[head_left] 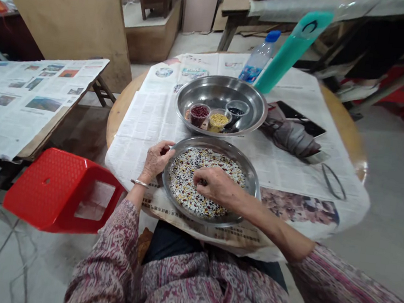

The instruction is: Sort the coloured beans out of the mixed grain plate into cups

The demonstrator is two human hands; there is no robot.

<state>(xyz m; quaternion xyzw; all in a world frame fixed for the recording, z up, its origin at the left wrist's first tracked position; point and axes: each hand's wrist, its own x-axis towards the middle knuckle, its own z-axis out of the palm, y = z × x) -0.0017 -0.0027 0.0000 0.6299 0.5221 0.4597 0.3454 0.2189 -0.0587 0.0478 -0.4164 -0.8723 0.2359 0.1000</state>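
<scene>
Worktop, newspaper-covered: spanning the centre of the frame. Stool, red: standing lower left. Dish, steel: lying at centre. Bowl, steel: sitting just above it in the frame. Right hand: you are holding its fingers curled at the grains; pinching, cannot tell. Left hand: you are touching the dish's left rim, fingers bent; grip, cannot tell. Cups, three: standing inside the bowl. Grains, mixed: lying spread across the dish.

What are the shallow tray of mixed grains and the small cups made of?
Shallow tray: probably stainless steel, smooth and grey with soft reflections along its wall.
Small cups: likely clear, glossy plastic, since red and yellow show through the walls; glass possible.
</scene>
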